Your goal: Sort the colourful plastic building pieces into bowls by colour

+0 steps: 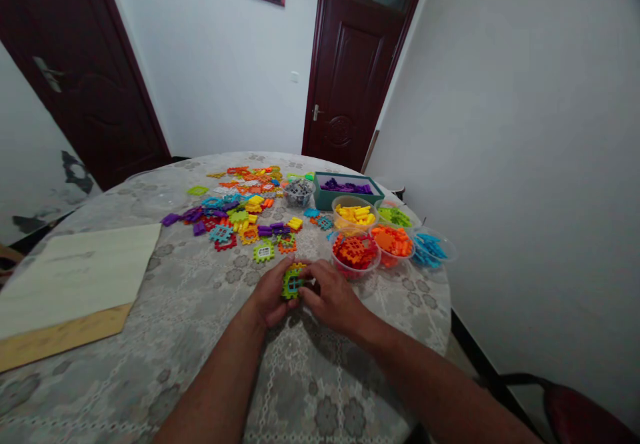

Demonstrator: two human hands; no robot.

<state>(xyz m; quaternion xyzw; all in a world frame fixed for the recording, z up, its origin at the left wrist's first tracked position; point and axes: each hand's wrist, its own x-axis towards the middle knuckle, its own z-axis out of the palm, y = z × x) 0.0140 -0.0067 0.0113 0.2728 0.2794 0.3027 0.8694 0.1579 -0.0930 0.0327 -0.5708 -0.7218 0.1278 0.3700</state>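
Just above the near part of the table, both hands are closed around a small set of interlocking plastic building pieces (pixel 291 283), green with a blue window lattice and some yellow at the top. My left hand (pixel 270 295) grips its left side. From the right, my right hand (pixel 330 296) pinches its edge, and the fingertips hide part of it. A green notched square piece with a white lattice (pixel 263 252) lies beyond my left hand. Beside it is an orange-and-green piece (pixel 287 243).
Clear bowls hold red (pixel 356 251), orange (pixel 393 241), yellow (pixel 355 215), blue (pixel 429 249), green (pixel 395 215) and grey pieces (pixel 299 193). A green box (pixel 345 199) contains purple pieces. Loose pieces (pixel 235 214) spread across the far left. A large board (pixel 80 274) lies at left.
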